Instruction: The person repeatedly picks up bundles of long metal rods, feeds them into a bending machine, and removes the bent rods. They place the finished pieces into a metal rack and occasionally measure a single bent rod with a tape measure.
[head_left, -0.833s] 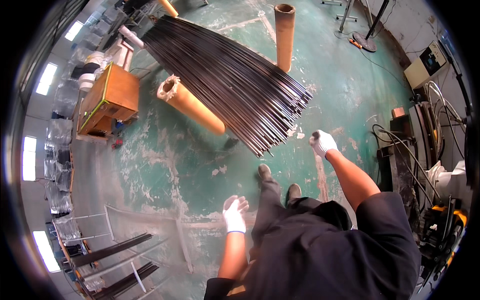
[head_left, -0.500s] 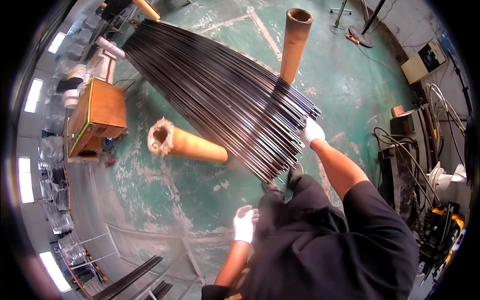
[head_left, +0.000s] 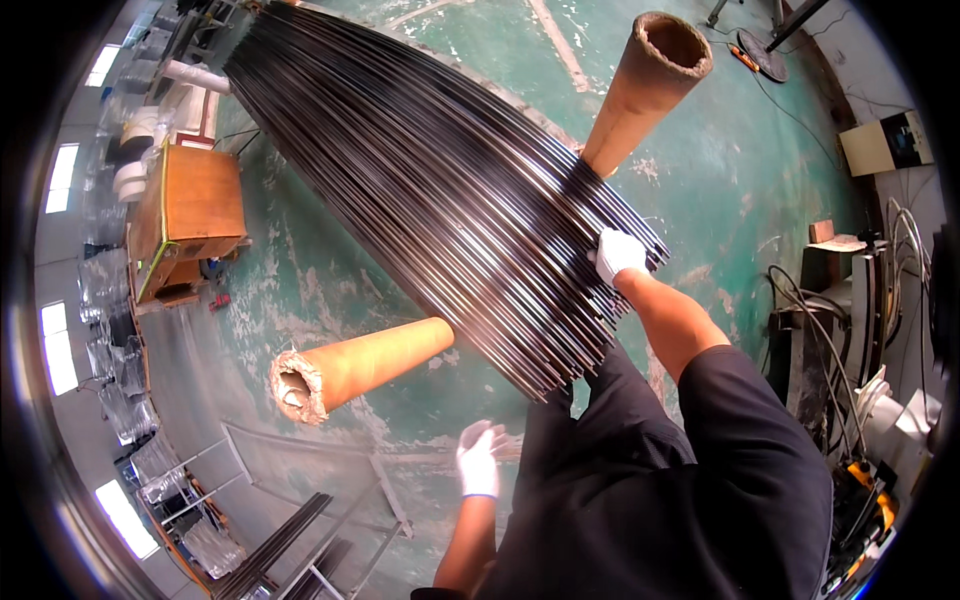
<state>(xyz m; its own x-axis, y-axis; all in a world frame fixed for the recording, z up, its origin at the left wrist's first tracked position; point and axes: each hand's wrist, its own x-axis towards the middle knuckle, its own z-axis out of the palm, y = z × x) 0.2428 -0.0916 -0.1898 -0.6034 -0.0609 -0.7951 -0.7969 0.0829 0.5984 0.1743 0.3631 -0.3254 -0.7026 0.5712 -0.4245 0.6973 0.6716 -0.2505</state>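
A broad layer of long, thin dark rods [head_left: 440,190] runs from the far left to just in front of my legs, their near ends uneven. My right hand [head_left: 620,252], in a white glove, is curled round rods near their ends at the right side of the layer; its fingertips are partly hidden. Low and away from the rods, my left hand [head_left: 480,460], also white-gloved, hangs with nothing in it, slightly blurred, fingers extended. An upright brown cardboard tube [head_left: 640,95] stands at the layer's right edge. Another cardboard tube [head_left: 370,365] rises at its left edge, its frayed mouth towards me.
An orange-brown wooden cabinet [head_left: 205,200] stands on the left. Metal frames [head_left: 240,455] and more dark rods [head_left: 270,550] are at the lower left. Along the right are cables [head_left: 820,300], a pale box-shaped device [head_left: 885,142] and a round-based stand [head_left: 762,58].
My right hand has moved from the rod ends onto the rods, a little farther up the layer. The left hand has shifted slightly up and left. My view has moved closer to the rods.
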